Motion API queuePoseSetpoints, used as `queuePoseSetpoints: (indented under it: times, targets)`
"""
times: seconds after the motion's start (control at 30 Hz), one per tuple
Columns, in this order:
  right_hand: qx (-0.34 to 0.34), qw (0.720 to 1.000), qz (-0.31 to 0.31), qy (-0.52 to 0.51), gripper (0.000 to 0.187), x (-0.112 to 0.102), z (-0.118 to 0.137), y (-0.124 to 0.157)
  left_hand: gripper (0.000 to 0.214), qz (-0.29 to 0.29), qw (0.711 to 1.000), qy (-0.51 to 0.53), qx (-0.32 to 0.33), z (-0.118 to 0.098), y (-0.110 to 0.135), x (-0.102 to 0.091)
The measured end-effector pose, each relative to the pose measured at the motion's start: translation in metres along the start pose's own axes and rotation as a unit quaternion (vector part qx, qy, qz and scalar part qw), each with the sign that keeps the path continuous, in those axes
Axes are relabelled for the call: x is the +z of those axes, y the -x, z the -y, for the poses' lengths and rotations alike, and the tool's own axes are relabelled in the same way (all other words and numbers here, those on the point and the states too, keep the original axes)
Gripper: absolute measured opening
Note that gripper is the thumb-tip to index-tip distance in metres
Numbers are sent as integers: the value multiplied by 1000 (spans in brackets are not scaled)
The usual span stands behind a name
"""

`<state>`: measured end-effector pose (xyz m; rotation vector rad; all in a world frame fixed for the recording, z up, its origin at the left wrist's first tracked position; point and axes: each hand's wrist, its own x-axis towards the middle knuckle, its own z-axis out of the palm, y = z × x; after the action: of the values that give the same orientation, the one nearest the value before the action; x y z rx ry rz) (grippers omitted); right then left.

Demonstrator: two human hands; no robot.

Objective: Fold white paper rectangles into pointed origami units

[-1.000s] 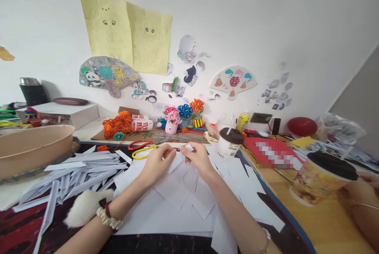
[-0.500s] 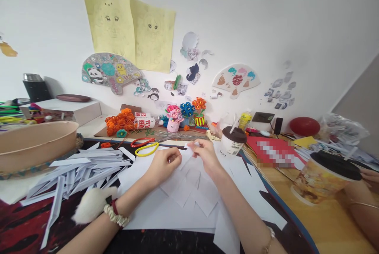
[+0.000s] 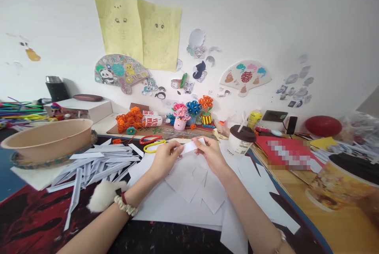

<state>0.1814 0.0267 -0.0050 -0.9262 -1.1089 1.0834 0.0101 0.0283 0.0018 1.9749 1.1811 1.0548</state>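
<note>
My left hand [image 3: 164, 159] and my right hand [image 3: 209, 154] pinch the two ends of a small white paper piece [image 3: 190, 145], held just above the table. Under them lies a spread of white paper sheets [image 3: 183, 196] and cut squares. A pile of folded white paper strips [image 3: 94, 164] lies to the left of my left hand. My left wrist wears a white bead bracelet with a fluffy white pom-pom [image 3: 102, 201].
Red and yellow scissors [image 3: 152, 143] lie behind my hands. A lidded paper cup [image 3: 240, 139] stands right of them, a bigger cup [image 3: 340, 183] at the near right. A tan bowl [image 3: 47, 137] sits at left. Paper flowers [image 3: 189, 113] line the wall.
My left hand has come back to the paper piece, and both hands now hold it raised. The camera has turned left; the other person's hand at the right edge has left the view.
</note>
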Motion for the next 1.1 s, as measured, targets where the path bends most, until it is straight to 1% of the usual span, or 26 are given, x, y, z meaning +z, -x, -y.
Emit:
queuePoseSetpoints:
  times: [0.1,0.17,0.27,0.33,0.4,0.47,0.6,0.73,0.83,0.87,0.93,0.97,1.0,1.03,1.1]
  targets:
    - [1,1000,2,11,42,-2,2,1,39,40,999,18,-18,1,2,-1]
    - [-3,1000,-5,14,44,-4,3,0,43,87,995,31,-23,-2,5,-1]
    - [-6,1000,-9,18,48,-5,2,0,43,158,986,50,-28,-9,11,1]
    - [-10,1000,-7,27,46,-4,3,1,42,174,983,49,-17,-13,15,2]
    - [-14,999,3,35,42,-4,3,2,42,155,987,36,12,-15,17,3]
    - [-13,999,22,34,40,-4,4,2,40,127,991,41,19,-15,17,2]
    - [0,997,72,14,45,-3,6,3,39,104,989,101,-44,-11,15,0]
    - [-4,994,103,26,38,-1,6,5,38,82,991,96,-54,-9,14,-1]
    - [-26,995,86,50,35,0,6,6,38,63,995,64,-52,-11,16,-2]
    - [-34,995,77,59,34,0,6,6,35,42,997,44,-47,-11,17,-3]
    - [-48,994,63,80,33,1,5,7,26,-17,999,-24,-18,-14,19,-3]
    - [-53,993,60,91,33,1,5,7,24,-43,997,-63,3,-15,20,-3]
    - [-56,991,61,102,32,2,4,8,28,-60,993,-99,25,-16,21,-2]
    - [-59,990,64,113,31,3,3,9,32,-65,989,-127,42,-16,22,-1]
    - [-64,986,73,134,29,5,0,11,36,-52,986,-145,55,-18,24,0]
